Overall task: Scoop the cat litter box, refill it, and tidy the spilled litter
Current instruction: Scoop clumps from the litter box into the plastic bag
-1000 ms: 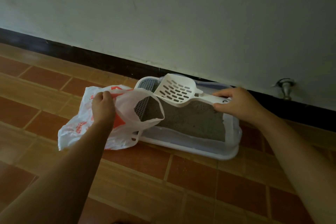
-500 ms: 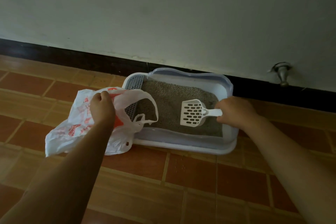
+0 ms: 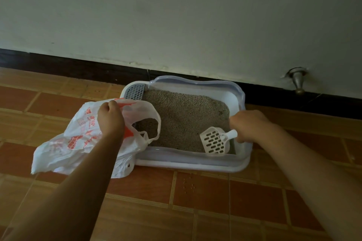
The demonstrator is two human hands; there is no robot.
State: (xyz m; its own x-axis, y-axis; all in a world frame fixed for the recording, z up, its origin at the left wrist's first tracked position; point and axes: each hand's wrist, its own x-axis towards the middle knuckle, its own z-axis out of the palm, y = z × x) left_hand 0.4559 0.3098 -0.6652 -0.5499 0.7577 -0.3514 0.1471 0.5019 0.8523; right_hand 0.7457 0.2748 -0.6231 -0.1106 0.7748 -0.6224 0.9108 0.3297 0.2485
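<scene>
White slotted scoop (image 3: 214, 141), gripped in your right hand (image 3: 248, 126), digs into the lower-right corner of the litter box (image 3: 195, 163); your left hand (image 3: 110, 120) pinches the plastic bag (image 3: 76, 143) open, centre-left. Tilt early and litter (image 3: 186, 119) hits the tiles (image 3: 199, 199).

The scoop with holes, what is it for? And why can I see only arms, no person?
The camera sits on the person's head and looks down, so only their arms show. The right hand grips the handle of the white scoop, whose holed end is down in the grey cat litter. The litter fills a white litter box, which stands on the tiled floor by a wall. The left hand holds up a white plastic bag with red print at the box's left end. A few spilled grains lie in front of the box.
</scene>
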